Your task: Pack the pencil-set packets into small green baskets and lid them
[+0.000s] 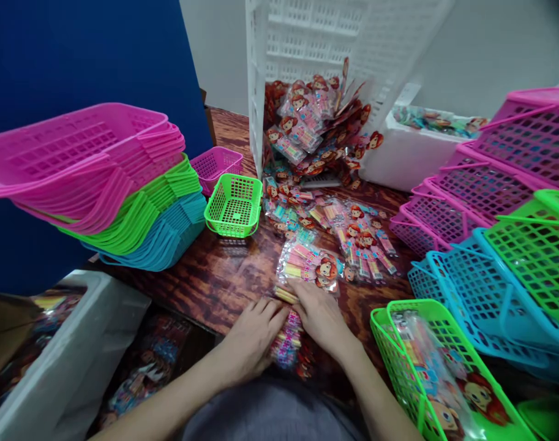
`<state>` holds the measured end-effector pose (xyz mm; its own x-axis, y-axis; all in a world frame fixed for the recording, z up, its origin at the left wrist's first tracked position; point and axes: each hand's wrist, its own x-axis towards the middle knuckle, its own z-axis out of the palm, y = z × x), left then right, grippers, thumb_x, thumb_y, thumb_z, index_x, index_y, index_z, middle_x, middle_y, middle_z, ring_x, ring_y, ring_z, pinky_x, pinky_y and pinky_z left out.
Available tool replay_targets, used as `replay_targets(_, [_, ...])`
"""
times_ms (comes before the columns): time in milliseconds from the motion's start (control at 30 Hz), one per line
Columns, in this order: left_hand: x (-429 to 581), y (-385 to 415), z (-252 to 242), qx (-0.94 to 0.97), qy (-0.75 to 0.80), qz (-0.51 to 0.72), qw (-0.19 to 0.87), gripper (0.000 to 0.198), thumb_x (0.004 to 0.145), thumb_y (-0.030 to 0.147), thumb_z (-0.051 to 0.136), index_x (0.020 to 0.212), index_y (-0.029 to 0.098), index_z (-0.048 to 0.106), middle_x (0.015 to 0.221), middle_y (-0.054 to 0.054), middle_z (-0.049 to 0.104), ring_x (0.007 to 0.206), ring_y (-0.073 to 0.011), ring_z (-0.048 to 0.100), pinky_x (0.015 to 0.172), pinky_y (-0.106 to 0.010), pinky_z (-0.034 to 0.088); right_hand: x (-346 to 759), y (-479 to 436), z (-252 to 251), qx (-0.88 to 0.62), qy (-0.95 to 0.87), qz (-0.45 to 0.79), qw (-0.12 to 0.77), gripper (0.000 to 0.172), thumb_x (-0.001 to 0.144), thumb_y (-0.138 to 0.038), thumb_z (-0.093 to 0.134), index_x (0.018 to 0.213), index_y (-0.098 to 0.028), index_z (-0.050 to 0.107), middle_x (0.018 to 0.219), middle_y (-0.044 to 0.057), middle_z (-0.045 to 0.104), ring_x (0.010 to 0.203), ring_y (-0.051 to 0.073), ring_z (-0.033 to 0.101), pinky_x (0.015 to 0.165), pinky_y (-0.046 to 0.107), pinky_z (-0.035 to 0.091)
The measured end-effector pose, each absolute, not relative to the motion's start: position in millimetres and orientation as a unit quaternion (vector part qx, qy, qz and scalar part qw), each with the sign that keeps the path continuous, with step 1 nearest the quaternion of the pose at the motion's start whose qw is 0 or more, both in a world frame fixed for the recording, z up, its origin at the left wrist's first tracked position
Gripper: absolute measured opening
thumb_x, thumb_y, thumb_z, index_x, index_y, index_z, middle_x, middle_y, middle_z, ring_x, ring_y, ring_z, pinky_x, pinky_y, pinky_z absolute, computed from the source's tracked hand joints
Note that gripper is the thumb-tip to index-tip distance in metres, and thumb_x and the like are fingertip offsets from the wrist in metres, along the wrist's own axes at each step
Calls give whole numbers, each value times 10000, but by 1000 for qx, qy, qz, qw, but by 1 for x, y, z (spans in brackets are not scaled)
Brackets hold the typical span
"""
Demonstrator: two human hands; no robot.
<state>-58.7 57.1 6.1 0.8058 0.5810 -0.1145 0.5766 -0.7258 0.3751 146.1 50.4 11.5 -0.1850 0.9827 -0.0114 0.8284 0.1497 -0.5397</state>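
Observation:
My left hand (pixel 254 335) and my right hand (pixel 319 315) are close together at the table's front edge. Between them lies a row of small plastic packets (pixel 286 343) with pink, yellow and purple contents. The left fingers press on the row from its left side, partly closed around it. From the right, my right hand's fingers close over the yellow end of the row; its fingertips are partly hidden. Just beyond lie clear packets (pixel 307 264) with a red-haired cartoon figure and pastel sticks. More such packets (pixel 364 239) are spread farther right.
A white plastic crate (pixel 256 92) spills packets at the back. Nested pink, green and blue baskets (pixel 141 202) stand left, near a single green basket (pixel 233 211). Filled baskets (pixel 472 294) are stacked right, with a green basket (pixel 398 355) in front. A foam box (pixel 100 331) sits lower left.

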Motion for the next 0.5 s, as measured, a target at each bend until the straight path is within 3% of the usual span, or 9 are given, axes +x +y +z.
replay_targets(100, [-60, 56, 4, 926, 315, 14, 207, 788, 720, 197, 630, 1457, 191, 350, 1425, -102, 448, 1264, -295, 382, 1133, -447, 278, 157, 61, 4, -630, -675, 276, 269, 435, 884, -140, 514, 1301, -223, 605, 1263, 84, 675, 1177, 252, 607, 1031, 412, 435])
replay_targets(200, [-61, 55, 1, 922, 318, 23, 219, 789, 709, 181, 616, 1453, 203, 354, 1434, -95, 443, 1268, -287, 378, 1123, -433, 291, 174, 71, -4, -625, -504, 371, 466, 428, 845, -262, 615, 1272, -236, 620, 1235, 61, 696, 1145, 248, 633, 1011, 413, 468])
replay_targets(300, [-61, 55, -1, 919, 320, 34, 228, 790, 700, 185, 611, 1450, 207, 368, 1422, -92, 449, 1276, -291, 374, 1132, -438, 281, 185, 75, -13, -542, -307, 476, 621, 385, 783, -365, 716, 1143, -234, 674, 1048, 44, 748, 987, 228, 691, 900, 384, 546])
replay_targets(400, [-61, 55, -3, 917, 325, 38, 229, 796, 692, 166, 590, 1455, 206, 367, 1410, -91, 457, 1275, -294, 375, 1135, -445, 279, 186, 73, -24, -490, -193, 512, 678, 332, 701, -307, 790, 1016, -246, 706, 879, 21, 754, 897, 212, 706, 826, 361, 580])
replay_targets(500, [-61, 55, -3, 916, 327, 37, 227, 805, 686, 140, 567, 1460, 215, 359, 1416, -88, 456, 1281, -291, 373, 1139, -447, 277, 183, 68, -31, -471, -160, 540, 679, 269, 693, -261, 774, 952, -245, 706, 820, 11, 743, 865, 213, 709, 784, 365, 593])
